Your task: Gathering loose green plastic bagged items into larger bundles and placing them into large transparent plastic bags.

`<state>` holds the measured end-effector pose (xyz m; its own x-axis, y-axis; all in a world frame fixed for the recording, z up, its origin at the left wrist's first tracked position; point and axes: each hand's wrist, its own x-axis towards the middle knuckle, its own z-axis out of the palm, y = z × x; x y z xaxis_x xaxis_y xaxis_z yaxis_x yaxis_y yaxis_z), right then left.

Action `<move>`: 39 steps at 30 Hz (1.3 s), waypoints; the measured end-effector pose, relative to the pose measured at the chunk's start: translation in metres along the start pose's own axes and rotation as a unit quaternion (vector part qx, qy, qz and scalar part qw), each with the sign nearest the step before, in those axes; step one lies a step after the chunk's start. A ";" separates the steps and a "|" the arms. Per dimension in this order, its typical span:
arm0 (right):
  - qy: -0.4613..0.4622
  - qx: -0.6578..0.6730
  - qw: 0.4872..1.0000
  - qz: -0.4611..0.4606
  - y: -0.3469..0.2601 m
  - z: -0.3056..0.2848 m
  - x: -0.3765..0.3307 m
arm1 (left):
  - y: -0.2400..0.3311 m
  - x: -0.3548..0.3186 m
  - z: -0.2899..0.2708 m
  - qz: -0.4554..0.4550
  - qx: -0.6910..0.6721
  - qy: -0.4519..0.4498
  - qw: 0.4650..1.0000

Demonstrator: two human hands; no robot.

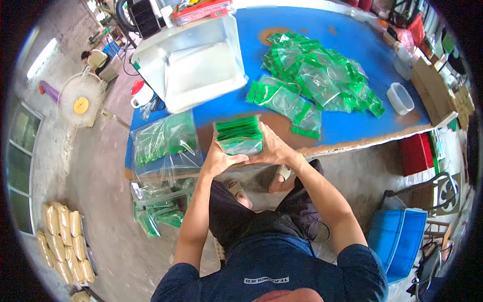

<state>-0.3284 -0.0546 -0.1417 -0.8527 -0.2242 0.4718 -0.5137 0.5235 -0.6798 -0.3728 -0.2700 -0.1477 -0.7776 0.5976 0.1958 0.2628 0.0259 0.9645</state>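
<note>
Between my two hands, above the near edge of the table, is a thick stack of green and clear plastic packets [238, 135]. My left hand [217, 160] closes around its left side, thumb across the near face. On the opposite side my right hand [273, 146] grips it, and the thumbs nearly meet in front. To the left lies a large clear bag [166, 138] with green packets inside. A loose heap of the same green-edged packets [322, 75] spreads over the table beyond my right hand.
The blue table [352, 133] has a worn front edge. A large clear-sided box [201, 65] stands at the back left, near a red-lidded jug [142, 93]. A clear plastic tub [400, 98] sits at the right. More green packets [158, 211] are below the table's left edge. Blue crates [397, 239] stand right.
</note>
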 end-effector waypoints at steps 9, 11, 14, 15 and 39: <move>0.008 -0.111 0.993 -0.032 0.006 0.001 0.004 | 0.017 0.009 -0.003 0.016 0.032 -0.011 0.999; -0.015 -0.101 0.995 -0.005 0.009 0.001 0.006 | 0.023 0.012 0.002 0.038 0.039 0.006 0.999; -0.048 -0.095 0.993 0.042 0.003 0.005 0.000 | 0.023 0.001 0.004 0.029 0.039 0.040 0.998; -0.051 -0.109 0.991 0.051 0.002 0.003 0.000 | 0.024 0.001 0.005 0.019 0.040 0.033 0.998; -0.031 -0.318 0.947 0.031 0.007 0.016 -0.017 | -0.038 -0.159 0.026 -0.110 -0.701 0.176 0.682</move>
<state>-0.3191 -0.0608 -0.1635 -0.8931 -0.2146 0.3953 -0.3188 0.9220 -0.2196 -0.2441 -0.3454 -0.2200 -0.8639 0.4671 -0.1883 -0.4955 -0.8554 0.1510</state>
